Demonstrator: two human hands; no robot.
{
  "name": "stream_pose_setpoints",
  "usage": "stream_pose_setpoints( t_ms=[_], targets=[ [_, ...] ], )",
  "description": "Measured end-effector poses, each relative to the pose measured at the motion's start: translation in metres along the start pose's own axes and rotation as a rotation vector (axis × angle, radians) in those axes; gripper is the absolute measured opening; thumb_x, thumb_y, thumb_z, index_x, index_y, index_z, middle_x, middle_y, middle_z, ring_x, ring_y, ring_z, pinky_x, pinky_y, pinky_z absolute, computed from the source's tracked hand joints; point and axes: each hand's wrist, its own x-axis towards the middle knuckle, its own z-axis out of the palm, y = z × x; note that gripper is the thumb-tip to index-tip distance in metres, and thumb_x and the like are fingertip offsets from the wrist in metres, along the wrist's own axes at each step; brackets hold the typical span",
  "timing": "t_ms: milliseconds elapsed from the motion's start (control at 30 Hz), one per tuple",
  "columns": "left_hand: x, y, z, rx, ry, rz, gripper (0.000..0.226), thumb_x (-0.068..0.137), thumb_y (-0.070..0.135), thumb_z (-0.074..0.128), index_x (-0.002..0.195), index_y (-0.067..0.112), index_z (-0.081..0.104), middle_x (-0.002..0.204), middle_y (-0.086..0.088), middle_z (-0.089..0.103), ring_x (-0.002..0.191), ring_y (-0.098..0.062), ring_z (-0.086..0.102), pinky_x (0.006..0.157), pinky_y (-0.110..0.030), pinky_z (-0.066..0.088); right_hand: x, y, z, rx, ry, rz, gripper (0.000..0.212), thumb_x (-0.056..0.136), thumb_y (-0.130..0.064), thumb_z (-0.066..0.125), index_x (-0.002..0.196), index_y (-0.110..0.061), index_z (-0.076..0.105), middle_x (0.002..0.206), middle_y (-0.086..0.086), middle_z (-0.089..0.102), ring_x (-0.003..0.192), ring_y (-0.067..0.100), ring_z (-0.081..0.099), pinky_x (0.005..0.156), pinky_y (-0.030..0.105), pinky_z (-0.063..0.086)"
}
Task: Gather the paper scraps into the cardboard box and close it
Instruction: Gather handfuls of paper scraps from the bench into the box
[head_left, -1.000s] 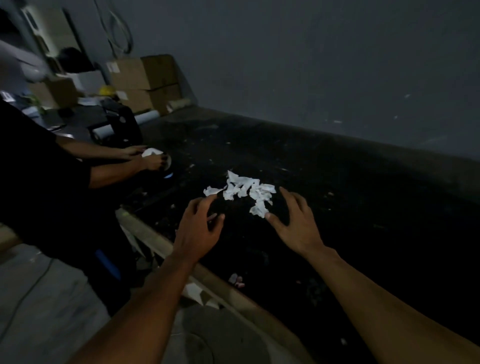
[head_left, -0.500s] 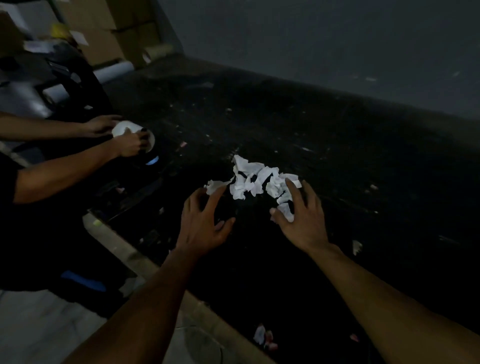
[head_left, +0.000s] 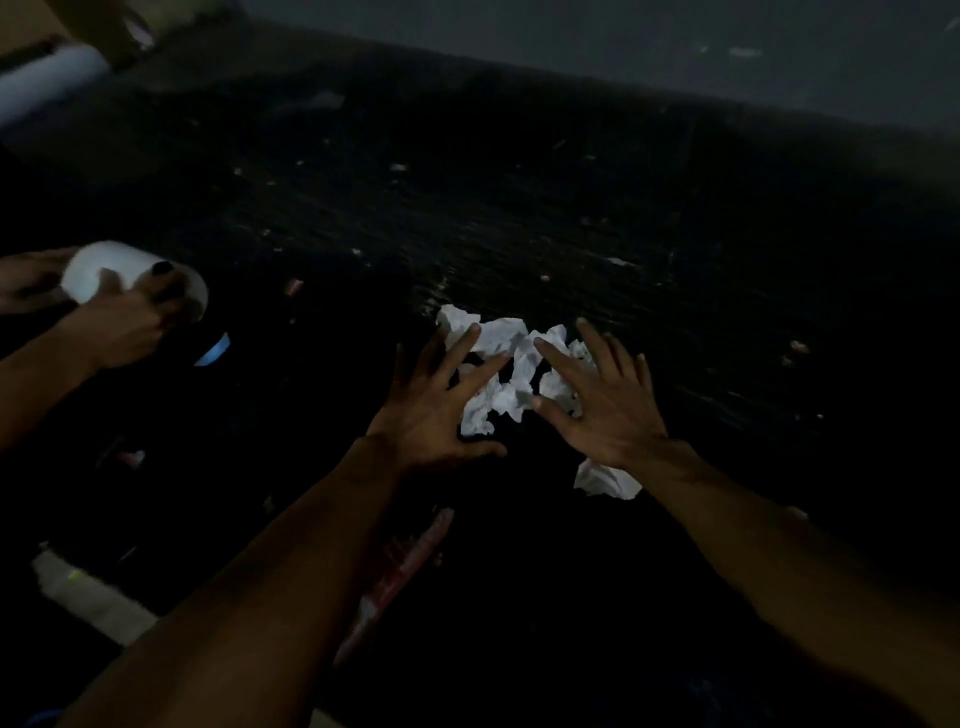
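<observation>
Both hands lie flat and released over the paper scraps (head_left: 506, 338), gripping nothing. The white crumpled pile sits on the dark table (head_left: 519, 208), mid-scene. The left hand (head_left: 434, 415) covers the pile's left side, its straight, spread fingers (head_left: 460, 351) resting across the scraps. The right hand (head_left: 610, 410) covers the right side, its fingers (head_left: 558, 364) fanned over the paper. The pile shows between the two hands and just beyond the fingertips. One stray scrap (head_left: 605, 480) lies apart from the pile, near, just beside the right wrist.

Far of the pile the table runs bare except for small specks up to the grey wall (head_left: 623, 52). To the right the surface is open too. To the left, well apart, another person's hand (head_left: 124, 322) holds a white roll (head_left: 88, 270), with a blue strip (head_left: 214, 352) just beside it.
</observation>
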Motion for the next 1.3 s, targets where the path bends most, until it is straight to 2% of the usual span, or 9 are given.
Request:
stream_pose_setpoints(
  t_ms=[200,300,400,567,700,867,1067,1200,1300],
  targets=[
    [0.034,-0.021,0.019,-0.027,-0.152,0.125,0.089,0.068,0.089,0.034,0.145,0.053,0.008,0.159,0.009,-0.014,0.144,-0.020,-0.023,0.113,-0.054,-0.010,0.015,0.005,0.016,0.044,-0.089,0.045,0.066,0.082,-0.082,0.023,0.143,-0.059,0.017,0.161,-0.016,-0.008,0.148,0.020,-0.003,0.115,0.060,-0.001],
    [0.034,-0.019,0.029,-0.196,-0.027,0.127,0.065,0.082,0.072,0.046,0.137,0.037,0.042,0.153,-0.001,0.026,0.143,-0.023,0.013,0.115,-0.044,0.019,0.013,0.003,0.026,0.070,0.055,0.055,0.054,0.088,-0.074,0.028,0.134,-0.050,0.041,0.159,-0.005,0.019,0.146,0.023,0.015,0.116,0.057,0.010],
    [0.034,-0.016,0.035,-0.260,0.248,0.222,0.027,0.090,0.037,0.058,0.105,0.014,0.060,0.113,-0.006,0.054,0.109,-0.025,0.047,0.093,-0.037,0.041,0.010,0.002,0.033,0.177,0.254,-0.005,0.046,0.088,-0.058,0.041,0.107,-0.023,0.065,0.133,0.012,0.050,0.124,0.030,0.045,0.102,0.043,0.036],
    [0.037,-0.011,0.037,-0.244,0.418,0.192,0.011,0.092,0.021,0.058,0.085,0.012,0.058,0.081,-0.006,0.056,0.080,-0.027,0.053,0.073,-0.039,0.047,0.014,0.005,0.039,0.330,0.274,0.042,0.023,0.079,-0.028,0.073,0.092,-0.012,0.063,0.134,0.014,0.040,0.109,0.033,0.052,0.089,0.037,0.046],
    [0.036,-0.006,0.030,-0.352,0.251,0.058,0.038,0.085,0.030,0.067,0.119,0.017,0.057,0.105,-0.007,0.066,0.095,-0.029,0.061,0.078,-0.034,0.048,0.021,-0.001,0.036,0.343,0.310,0.082,0.024,0.075,-0.010,0.071,0.096,-0.008,0.059,0.109,0.013,0.054,0.099,0.032,0.054,0.078,0.029,0.042],
    [0.050,-0.003,0.011,-0.429,0.186,-0.135,0.030,0.084,0.025,0.066,0.108,0.008,0.063,0.105,-0.015,0.068,0.094,-0.035,0.064,0.079,-0.035,0.049,0.030,-0.007,0.017,0.512,0.273,0.224,0.036,0.074,-0.007,0.072,0.107,-0.013,0.059,0.101,0.006,0.061,0.094,0.024,0.059,0.072,0.023,0.039],
    [0.049,0.010,-0.042,-0.572,0.494,-0.230,0.025,0.079,0.025,0.073,0.093,0.006,0.069,0.091,-0.012,0.072,0.083,-0.021,0.064,0.068,-0.016,0.040,0.020,-0.011,-0.014,0.727,0.374,0.247,0.063,0.078,-0.005,0.074,0.135,-0.017,0.052,0.121,-0.001,0.059,0.110,0.011,0.055,0.094,0.019,0.042],
    [0.046,0.009,-0.064,-0.611,0.532,-0.334,0.022,0.080,0.025,0.070,0.092,0.007,0.066,0.088,-0.009,0.071,0.081,-0.023,0.066,0.071,-0.033,0.051,0.016,-0.019,-0.026,0.860,0.503,0.279,0.045,0.084,-0.007,0.072,0.126,-0.010,0.058,0.119,0.003,0.062,0.105,0.013,0.058,0.096,0.023,0.046],
    [0.043,0.004,-0.065,-0.609,0.479,-0.370,0.016,0.077,0.012,0.068,0.092,0.007,0.063,0.095,-0.009,0.065,0.083,-0.020,0.061,0.066,-0.024,0.041,0.016,-0.026,-0.030,0.852,0.551,0.315,0.026,0.085,-0.009,0.069,0.109,-0.016,0.061,0.099,-0.006,0.064,0.091,0.009,0.060,0.087,0.025,0.050]
  ],
)
